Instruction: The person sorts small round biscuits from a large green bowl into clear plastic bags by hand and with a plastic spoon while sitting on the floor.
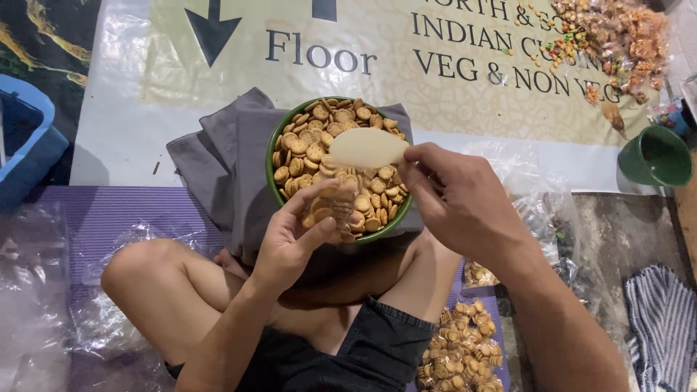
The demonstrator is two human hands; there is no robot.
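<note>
Right grip (454, 192), one scoop (367, 147), one bowl (274, 156)

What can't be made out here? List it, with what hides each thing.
Head view only:
- Small clear packet in the left hand: blurred, and how full it is cannot be told.
- Near rim of the green bowl: covered by both hands.
- Grip on the pale scoop: the right hand hides its handle end.
- Green cup: inside too dark to see.
- Packed biscuit bags: cut off by the bottom edge.
</note>
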